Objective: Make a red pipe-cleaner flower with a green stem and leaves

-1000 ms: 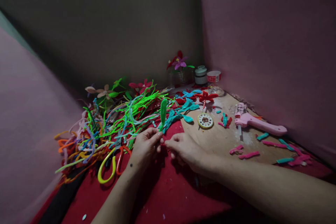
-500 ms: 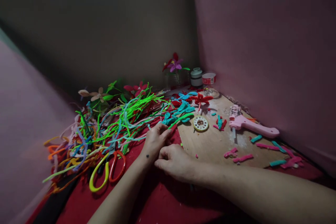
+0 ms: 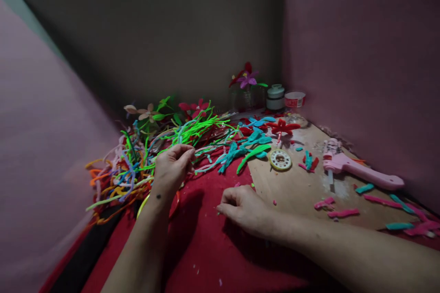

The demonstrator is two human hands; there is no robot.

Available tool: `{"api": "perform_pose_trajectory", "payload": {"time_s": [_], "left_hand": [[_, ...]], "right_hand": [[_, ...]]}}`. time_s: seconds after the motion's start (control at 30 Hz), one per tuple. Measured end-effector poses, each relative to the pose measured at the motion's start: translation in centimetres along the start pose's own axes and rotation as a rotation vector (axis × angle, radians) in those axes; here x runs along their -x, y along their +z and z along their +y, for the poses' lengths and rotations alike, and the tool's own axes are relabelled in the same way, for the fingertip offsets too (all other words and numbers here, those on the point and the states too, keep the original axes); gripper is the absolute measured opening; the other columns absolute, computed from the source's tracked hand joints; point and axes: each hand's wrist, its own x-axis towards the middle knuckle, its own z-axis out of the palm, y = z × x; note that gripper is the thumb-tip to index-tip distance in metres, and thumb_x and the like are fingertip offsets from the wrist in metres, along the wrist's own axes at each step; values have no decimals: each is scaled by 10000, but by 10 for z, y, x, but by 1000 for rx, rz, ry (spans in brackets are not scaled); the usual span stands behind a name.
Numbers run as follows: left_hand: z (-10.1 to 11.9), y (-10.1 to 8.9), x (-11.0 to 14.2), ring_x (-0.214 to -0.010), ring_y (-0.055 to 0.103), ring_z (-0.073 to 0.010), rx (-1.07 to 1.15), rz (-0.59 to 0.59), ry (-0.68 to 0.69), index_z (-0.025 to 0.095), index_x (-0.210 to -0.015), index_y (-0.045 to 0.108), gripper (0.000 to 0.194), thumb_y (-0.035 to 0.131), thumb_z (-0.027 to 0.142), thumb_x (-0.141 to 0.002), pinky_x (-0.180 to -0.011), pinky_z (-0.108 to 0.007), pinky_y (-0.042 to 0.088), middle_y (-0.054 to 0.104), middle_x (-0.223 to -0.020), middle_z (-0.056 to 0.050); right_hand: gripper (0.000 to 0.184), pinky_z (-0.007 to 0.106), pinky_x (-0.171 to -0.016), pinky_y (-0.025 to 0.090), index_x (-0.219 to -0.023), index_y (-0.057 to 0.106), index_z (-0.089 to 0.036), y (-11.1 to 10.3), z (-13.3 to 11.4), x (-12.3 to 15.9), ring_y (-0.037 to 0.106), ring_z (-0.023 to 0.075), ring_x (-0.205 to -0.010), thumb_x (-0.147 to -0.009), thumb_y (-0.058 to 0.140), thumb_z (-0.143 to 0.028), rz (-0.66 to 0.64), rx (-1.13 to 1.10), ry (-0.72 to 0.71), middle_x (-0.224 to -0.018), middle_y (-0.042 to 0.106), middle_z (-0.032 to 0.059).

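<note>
Dim light leaves the back wall (image 3: 165,32) murky. Soft-edged shadows darken the red cloth (image 3: 209,245) beside the left forearm (image 3: 146,229) and below the right hand (image 3: 244,208).

The left arm (image 3: 137,247) hides most of the scissors (image 3: 141,207). It is hard to tell if the left hand (image 3: 173,167) pinches anything. The right hand (image 3: 244,206) has a speck (image 3: 218,213) by its fingertips, too tiny to name.

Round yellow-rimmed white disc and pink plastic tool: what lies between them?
In the head view, a cluster of turquoise, red and pink fuzzy scraps lies between, on the tan board.
</note>
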Motion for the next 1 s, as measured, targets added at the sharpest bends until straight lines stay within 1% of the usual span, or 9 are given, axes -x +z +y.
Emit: {"api": "perform_pose_trajectory", "payload": {"time_s": [0.1,0.17,0.33,0.47,0.53,0.67,0.77,0.87,1.0], "left_hand": [[-16,-19,-14,-377,478,-91,-262,26,-5,166,-758,641,180,578,303,-660,-382,-182,350,543,-452,45],[-24,-26,-20,-403,505,-110,-355,24,-32,168,-777,656,202,557,304,-665,-410,-195,368,553,-445,39],[-35,-30,-26,-589,596,-147,-580,112,91,175,-784,697,269,496,343,-722,-558,-224,413,671,-629,-18],[-42,-25,-27,-596,596,-155,-692,98,170,180,-741,700,307,470,383,-757,-588,-238,410,662,-601,-22],[-47,-21,-27,-641,605,-154,-694,95,204,189,-778,694,277,477,359,-760,-626,-236,422,679,-666,-18],[-50,-9,-33,-821,602,-144,-697,72,297,189,-874,674,257,452,281,-784,-761,-220,425,685,-881,-26],[-47,2,-44,-889,575,-166,-740,30,346,180,-852,682,262,436,246,-792,-823,-243,406,676,-897,-50],[-43,14,-55,-871,572,-197,-807,-40,354,191,-839,690,253,449,244,-783,-810,-283,407,684,-864,-57],[-47,23,-62,-806,600,-194,-892,-169,319,216,-838,695,208,514,251,-740,-733,-268,426,695,-821,-45]], "right_hand": [[152,198,-508,274,-588,533,-153,0,-3,2,429,81,-521,-723,520,-221,-9,-9,4,-517,471,-36],[165,201,-518,282,-577,516,-153,0,-5,2,429,83,-523,-729,511,-215,-1,-27,7,-517,467,-34],[184,207,-517,286,-567,486,-158,2,-6,3,424,89,-521,-739,497,-224,26,-59,8,-512,455,-32],[187,208,-516,282,-580,494,-160,3,-5,5,429,92,-523,-750,487,-237,26,-41,-17,-524,467,-30],[199,209,-515,279,-580,490,-162,5,-4,5,426,92,-522,-757,488,-253,27,-26,-24,-520,463,-31],[201,208,-514,271,-589,486,-164,11,0,4,427,91,-525,-764,489,-263,43,1,-75,-529,464,-30],[195,206,-515,268,-593,489,-165,14,2,4,425,88,-526,-767,485,-253,32,32,-106,-537,469,-28],[199,202,-515,268,-599,497,-165,13,0,4,431,88,-531,-772,482,-262,6,43,-93,-550,494,-20],[195,201,-512,262,-599,516,-167,12,-1,5,445,92,-537,-765,489,-267,-2,55,-72,-552,521,-12]]}}
